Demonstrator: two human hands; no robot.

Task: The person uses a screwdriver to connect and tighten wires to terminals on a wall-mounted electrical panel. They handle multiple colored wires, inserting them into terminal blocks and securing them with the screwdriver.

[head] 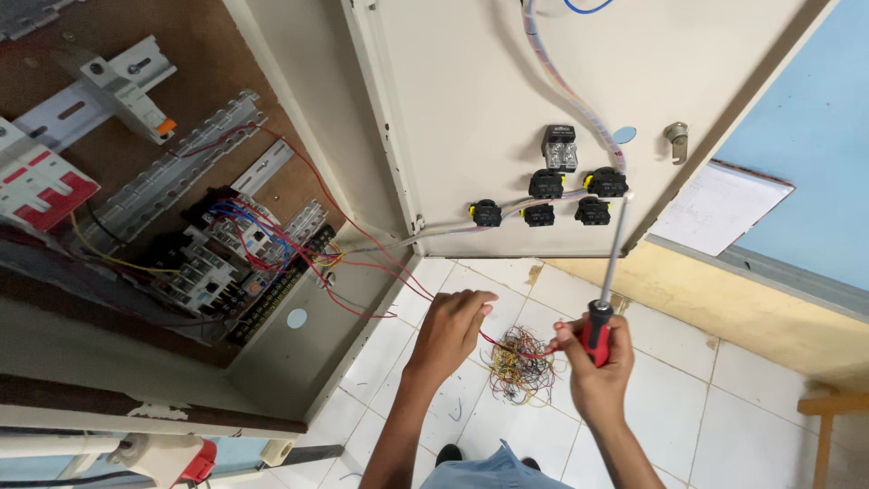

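My left hand [453,326] pinches a thin red wire [380,272] that runs out of the open electrical cabinet [299,353]. My right hand [597,358] grips a screwdriver [608,272] by its red and black handle, shaft pointing up toward the cabinet door [471,100]. The same hand's fingers also touch the far end of the red wire. Between and below both hands a tangle of thin coloured wire scraps [518,362] lies on the tiled floor. Black switch backs [548,199] with bundled cables sit on the inside of the door, just above the screwdriver tip.
Inside the cabinet sit contactors and terminal blocks [235,254] with red, blue and yellow wiring, a breaker [41,186] and DIN rails [172,172]. A paper clipboard [720,208] leans against the blue wall at right. A wooden edge [833,407] stands at far right.
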